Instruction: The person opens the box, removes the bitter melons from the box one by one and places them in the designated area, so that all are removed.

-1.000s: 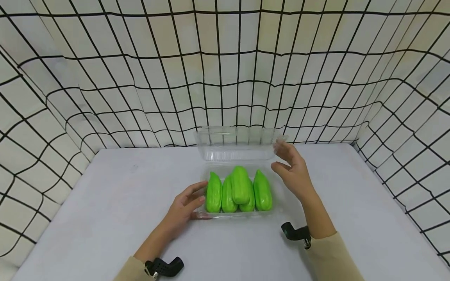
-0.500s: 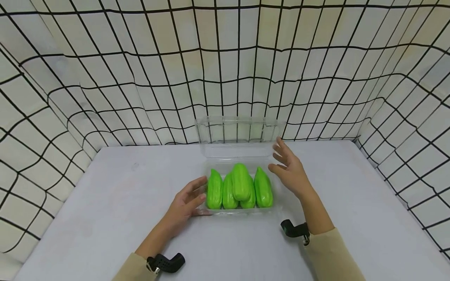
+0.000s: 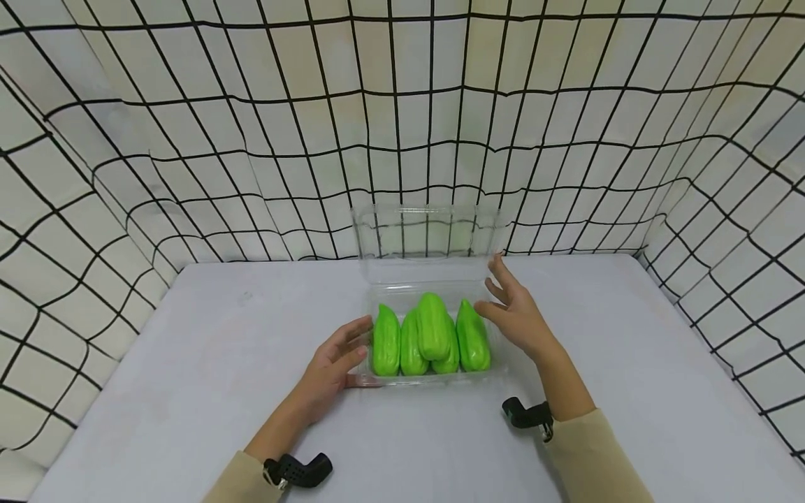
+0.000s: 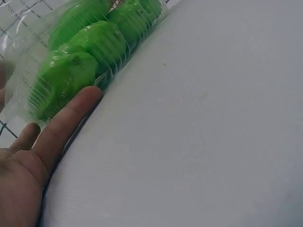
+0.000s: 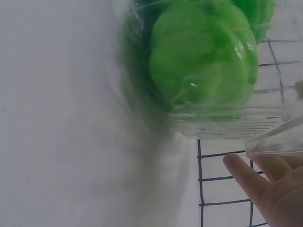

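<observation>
Your left hand [image 3: 335, 362] uncurled against the clear clamshell [image 3: 418, 381], right hand [image 3: 518, 318] loose by its far lid [image 3: 424, 270]: a nudge could roll the top ridged green vegetable [image 3: 434, 328] off.

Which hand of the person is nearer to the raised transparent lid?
Right. The right hand has its fingertips by the lower right corner of the lid; the left hand is farther off, at the left side of the tray.

The box [image 5: 227, 125] is made of clear, glossy plastic, finely ribbed in places. A waxy gloss is seen on the vegetables [image 3: 433, 328]. A smooth, matt finish is shown by the table [image 3: 157, 391]. Matt cloth is seen in the sleeves [image 3: 600, 461], black plastic on the cameras [image 3: 525, 413].
</observation>
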Action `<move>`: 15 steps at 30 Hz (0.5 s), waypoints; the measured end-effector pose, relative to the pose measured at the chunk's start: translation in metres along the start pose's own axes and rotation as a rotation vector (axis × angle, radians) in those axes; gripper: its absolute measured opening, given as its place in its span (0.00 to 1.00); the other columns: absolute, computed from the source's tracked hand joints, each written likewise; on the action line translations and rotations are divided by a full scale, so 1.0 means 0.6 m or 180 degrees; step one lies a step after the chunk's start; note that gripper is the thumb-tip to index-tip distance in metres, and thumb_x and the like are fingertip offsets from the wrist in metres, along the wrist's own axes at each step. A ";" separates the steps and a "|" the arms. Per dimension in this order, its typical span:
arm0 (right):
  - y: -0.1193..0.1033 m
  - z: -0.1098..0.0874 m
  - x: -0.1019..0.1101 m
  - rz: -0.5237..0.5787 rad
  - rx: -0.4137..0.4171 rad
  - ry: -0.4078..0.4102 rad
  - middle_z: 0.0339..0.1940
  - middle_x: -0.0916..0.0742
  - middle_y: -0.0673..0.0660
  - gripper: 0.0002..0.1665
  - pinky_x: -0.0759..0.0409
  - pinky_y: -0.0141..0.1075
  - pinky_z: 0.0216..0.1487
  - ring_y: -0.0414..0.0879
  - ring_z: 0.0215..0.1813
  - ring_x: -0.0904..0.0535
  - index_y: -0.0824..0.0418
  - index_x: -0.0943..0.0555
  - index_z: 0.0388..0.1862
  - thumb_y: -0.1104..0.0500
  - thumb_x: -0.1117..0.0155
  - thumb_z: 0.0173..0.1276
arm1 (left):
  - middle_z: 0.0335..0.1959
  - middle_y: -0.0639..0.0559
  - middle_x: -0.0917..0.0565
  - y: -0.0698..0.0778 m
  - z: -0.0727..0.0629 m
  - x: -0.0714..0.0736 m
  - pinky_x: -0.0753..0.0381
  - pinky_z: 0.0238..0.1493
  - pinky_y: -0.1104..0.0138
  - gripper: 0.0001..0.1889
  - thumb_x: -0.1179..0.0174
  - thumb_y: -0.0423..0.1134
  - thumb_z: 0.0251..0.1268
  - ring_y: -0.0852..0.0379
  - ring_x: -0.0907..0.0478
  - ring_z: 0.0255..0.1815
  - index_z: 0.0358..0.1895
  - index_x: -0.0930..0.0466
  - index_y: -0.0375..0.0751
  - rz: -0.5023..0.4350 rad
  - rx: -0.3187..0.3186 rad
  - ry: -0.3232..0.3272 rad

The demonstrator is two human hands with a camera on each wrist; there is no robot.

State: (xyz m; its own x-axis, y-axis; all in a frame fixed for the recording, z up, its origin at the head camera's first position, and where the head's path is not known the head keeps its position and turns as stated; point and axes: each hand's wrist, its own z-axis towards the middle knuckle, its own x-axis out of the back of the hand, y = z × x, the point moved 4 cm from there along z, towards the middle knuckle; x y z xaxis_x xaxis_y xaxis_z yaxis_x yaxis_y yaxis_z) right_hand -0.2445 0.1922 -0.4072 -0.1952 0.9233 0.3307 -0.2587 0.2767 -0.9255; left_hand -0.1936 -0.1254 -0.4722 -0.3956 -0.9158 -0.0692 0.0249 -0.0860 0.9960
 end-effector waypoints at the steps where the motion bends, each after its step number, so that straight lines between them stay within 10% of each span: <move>1: 0.001 -0.001 -0.001 0.0012 -0.0005 -0.0009 0.83 0.49 0.50 0.52 0.41 0.59 0.75 0.55 0.81 0.46 0.41 0.61 0.82 0.60 0.40 0.74 | 0.80 0.44 0.46 -0.001 -0.001 0.000 0.13 0.47 0.55 0.30 0.49 0.37 0.78 0.38 0.47 0.78 0.78 0.45 0.43 0.0010 0.0021 0.0010; 15: 0.009 -0.004 -0.004 -0.0146 -0.0412 -0.0073 0.84 0.52 0.49 0.50 0.46 0.60 0.77 0.53 0.83 0.53 0.49 0.60 0.83 0.56 0.40 0.73 | 0.81 0.44 0.48 0.000 -0.004 -0.004 0.13 0.48 0.57 0.35 0.43 0.34 0.73 0.39 0.51 0.80 0.79 0.47 0.43 0.0036 -0.0043 -0.0078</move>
State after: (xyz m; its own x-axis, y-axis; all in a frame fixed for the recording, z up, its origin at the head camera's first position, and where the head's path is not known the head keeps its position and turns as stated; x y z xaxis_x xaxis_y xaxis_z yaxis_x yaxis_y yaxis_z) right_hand -0.2431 0.1918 -0.4133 -0.2079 0.9030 0.3760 -0.1440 0.3520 -0.9249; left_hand -0.1901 -0.1241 -0.4720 -0.4177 -0.9068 -0.0564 0.0419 -0.0812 0.9958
